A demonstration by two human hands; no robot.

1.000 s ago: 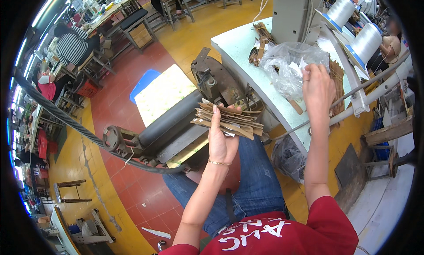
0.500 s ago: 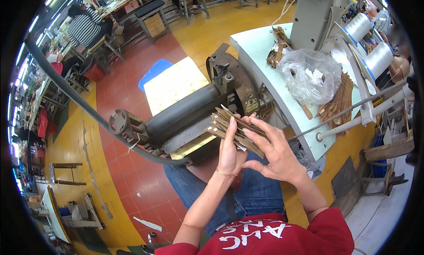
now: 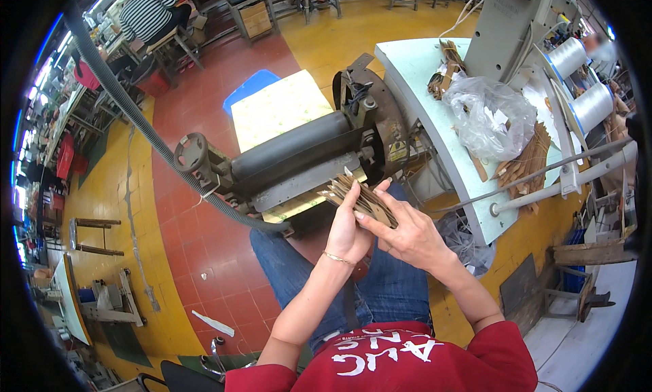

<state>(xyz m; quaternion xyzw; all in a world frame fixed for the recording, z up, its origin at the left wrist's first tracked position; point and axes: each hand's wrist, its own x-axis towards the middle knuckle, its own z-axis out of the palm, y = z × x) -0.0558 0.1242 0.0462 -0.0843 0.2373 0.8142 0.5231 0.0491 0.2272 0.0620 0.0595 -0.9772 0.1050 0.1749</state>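
A bundle of thin brown strips (image 3: 363,203), some with small white tags, lies gripped between my two hands over my lap. My left hand (image 3: 348,237) wraps it from the left, thumb lying along the top. From the right, my right hand (image 3: 407,236) closes on the same bundle, its fingers curled over the strips. Just beyond stands a roller machine with a dark cylinder (image 3: 292,146); the far tips of the strips overlap its front edge in view. A patterned pale yellow sheet (image 3: 282,110) lies behind the roller.
A pale green worktable (image 3: 424,73) at the right bears more brown strips (image 3: 526,162), a clear plastic bag (image 3: 492,117) and white thread spools (image 3: 589,105). A grey hose (image 3: 129,103) arcs along the left. Another person (image 3: 146,15) sits at the far left.
My right hand has closed in on the bundle, its fingers now curled against the strips. The bundle sits slightly lower and more compact. The whole view has shifted a little.
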